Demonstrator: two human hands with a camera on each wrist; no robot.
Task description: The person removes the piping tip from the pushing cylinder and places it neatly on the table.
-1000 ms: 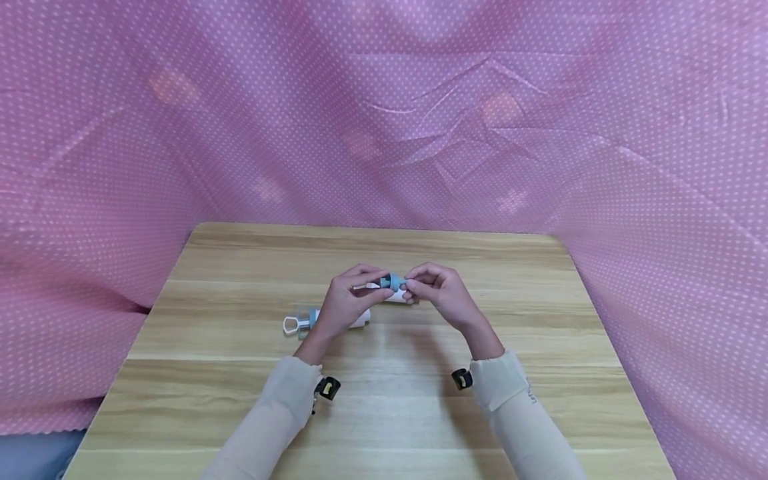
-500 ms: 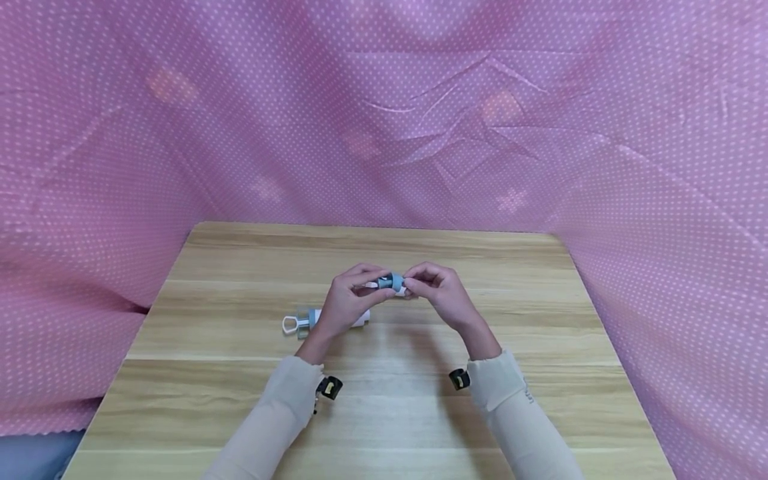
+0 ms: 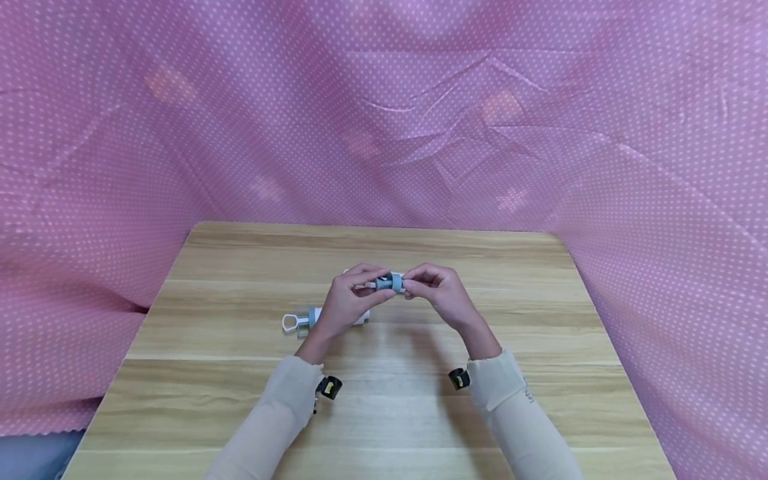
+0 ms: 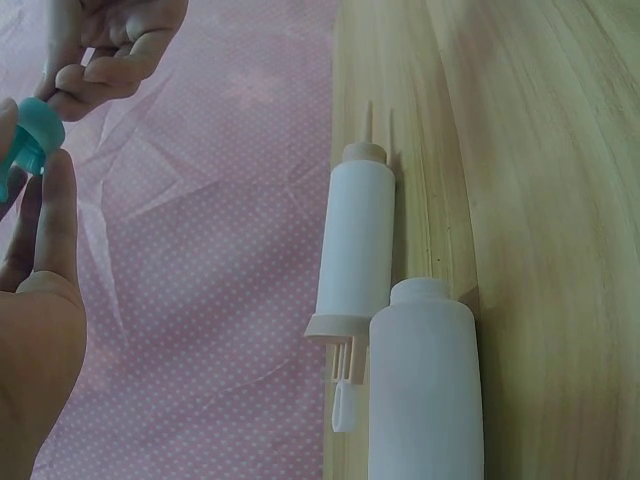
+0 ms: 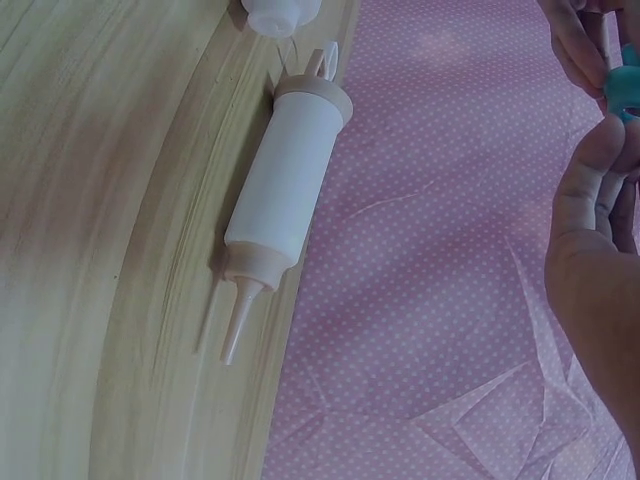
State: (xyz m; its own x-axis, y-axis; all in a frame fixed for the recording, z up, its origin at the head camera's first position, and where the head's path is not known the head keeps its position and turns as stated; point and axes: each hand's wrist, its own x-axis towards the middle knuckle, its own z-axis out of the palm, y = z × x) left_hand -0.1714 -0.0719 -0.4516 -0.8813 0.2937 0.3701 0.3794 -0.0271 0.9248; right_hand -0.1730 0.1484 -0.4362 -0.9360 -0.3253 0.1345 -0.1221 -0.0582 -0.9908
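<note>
Basically, blue part (image 3: 397, 283) sits up off the table (image 3: 384, 413), between both hands. Left hand (image 3: 351, 299) has thumb and fingers clamped on its sides; right hand (image 3: 443, 295) pinches its right end. Main risk, I'd say: a slip. It's small and only fingertips hold it, so a hard twist or uneven pull could pop it loose; over-squeezing might skew it. One piece or two joined, too small to tell. If dropped, it would probably hit the far tube (image 5: 285, 175) lying below the hands and could set that rolling. Near tube (image 3: 313, 317), partly hidden by the left wrist, could get knocked if that hand drops low. Pink cloth (image 3: 384, 133) hangs behind, likely no snag.
</note>
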